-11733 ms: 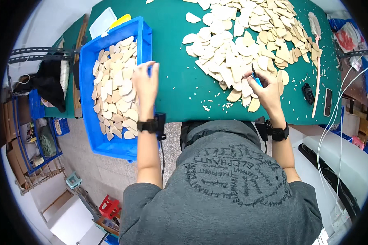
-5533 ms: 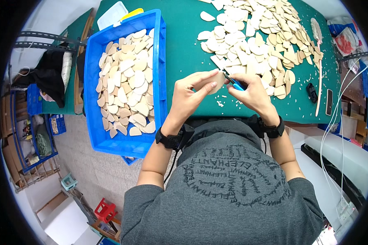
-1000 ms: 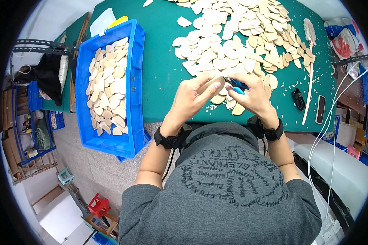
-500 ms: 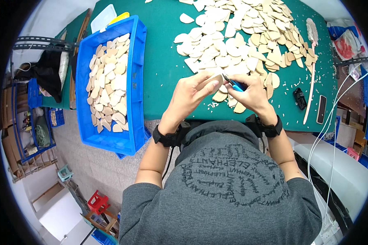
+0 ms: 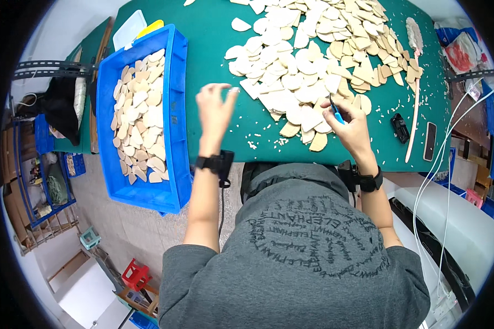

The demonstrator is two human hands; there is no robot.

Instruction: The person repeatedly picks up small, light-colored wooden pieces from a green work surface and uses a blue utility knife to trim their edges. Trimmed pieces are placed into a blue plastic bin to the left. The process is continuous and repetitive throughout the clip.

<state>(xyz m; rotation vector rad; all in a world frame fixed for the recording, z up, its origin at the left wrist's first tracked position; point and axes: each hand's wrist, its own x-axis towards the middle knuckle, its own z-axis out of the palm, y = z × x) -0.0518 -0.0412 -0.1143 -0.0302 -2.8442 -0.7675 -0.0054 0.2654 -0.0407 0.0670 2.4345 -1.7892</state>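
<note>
My left hand (image 5: 214, 112) is raised over the green tabletop between the blue crate and the heap, its thumb and fingers apart with nothing seen between them. At the near edge of the heap, my right hand (image 5: 354, 129) is closed round a small pair of blue-handled nippers (image 5: 338, 115), whose dark tip points away from me. Most of the handles are hidden in the palm. Flat, pale, rounded pieces (image 5: 291, 82), wood-like in look, lie heaped beyond my hands. More such pieces (image 5: 140, 118) fill much of the blue crate (image 5: 177, 120) on my left.
A green-covered table (image 5: 214, 55) bears the heap and scattered pale scraps (image 5: 251, 145). To the right are a black clip-like object (image 5: 400, 128), a long-handled duster (image 5: 415, 104) and a phone (image 5: 430, 141). White cables (image 5: 444, 140) hang at the right. A red stool (image 5: 135, 274) stands lower left.
My left hand has let go of the pale piece it held and swung left toward the crate. My right hand has shifted slightly right, still holding the nippers.
</note>
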